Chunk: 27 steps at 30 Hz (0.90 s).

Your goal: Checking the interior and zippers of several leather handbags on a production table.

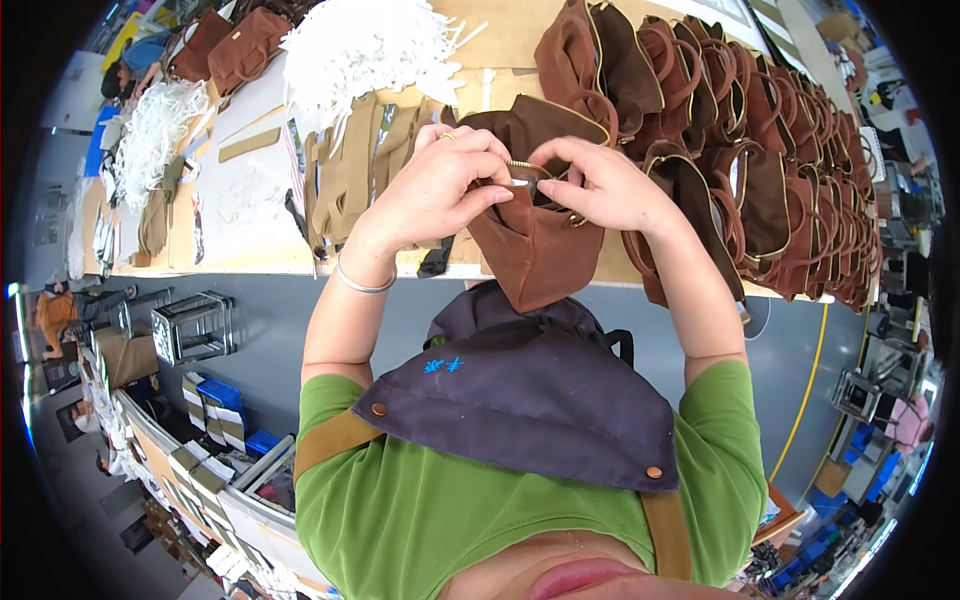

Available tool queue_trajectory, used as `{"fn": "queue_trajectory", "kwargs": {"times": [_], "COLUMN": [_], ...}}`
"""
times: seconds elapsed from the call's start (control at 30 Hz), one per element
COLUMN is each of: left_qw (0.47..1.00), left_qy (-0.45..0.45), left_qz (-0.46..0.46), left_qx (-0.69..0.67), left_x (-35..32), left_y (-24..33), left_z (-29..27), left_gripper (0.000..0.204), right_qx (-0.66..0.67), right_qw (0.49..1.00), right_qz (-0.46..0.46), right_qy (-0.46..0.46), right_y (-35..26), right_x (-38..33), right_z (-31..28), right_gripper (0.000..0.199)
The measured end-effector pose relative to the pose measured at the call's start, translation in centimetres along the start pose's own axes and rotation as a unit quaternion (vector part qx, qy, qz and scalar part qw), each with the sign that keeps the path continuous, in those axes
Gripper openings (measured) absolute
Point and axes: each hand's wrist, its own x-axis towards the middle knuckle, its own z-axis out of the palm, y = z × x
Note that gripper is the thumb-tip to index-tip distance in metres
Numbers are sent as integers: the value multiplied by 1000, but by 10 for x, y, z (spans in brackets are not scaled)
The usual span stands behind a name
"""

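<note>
A reddish-brown handbag [537,252] with a dark brown lining and a gold-toothed zipper hangs over the table's front edge, right before me. My left hand [452,182] is closed on the bag's top edge by the zipper, thumb and fingers pinched together. Opposite it, my right hand [602,185] grips the same rim, its fingers curled in at the opening. A small white piece [519,183] shows between the two hands at the zipper; what it is I cannot tell. The fingertips partly cover the rim.
Rows of similar brown handbags [690,80] fill the table's right side. Olive-brown strips [345,180] lie left of my hands, below a heap of white strips [365,60]. Another white heap [160,130] is farther left. A metal-framed stool [195,328] stands on the floor.
</note>
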Motion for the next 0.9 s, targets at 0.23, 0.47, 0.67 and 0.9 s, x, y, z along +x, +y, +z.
{"fn": "queue_trajectory", "kwargs": {"times": [0.23,0.47,0.67,0.9], "left_qw": [999,1000,990,999], "left_qy": [39,2,117,25], "left_qz": [16,12,83,25], "left_qx": [33,12,-5,-3], "left_x": [-1,6,8,9], "left_y": [-2,-7,-6,-8], "left_z": [-1,1,8,5], "left_gripper": [11,12,7,12], "right_qx": [211,146,54,57], "right_qw": [970,983,994,993], "right_qz": [28,0,-9,-52], "right_qy": [-113,-109,-97,-93], "right_y": [11,3,-6,-4], "right_x": [9,11,10,9], "right_z": [-9,-12,-16,-16], "right_gripper": [7,13,17,15]}}
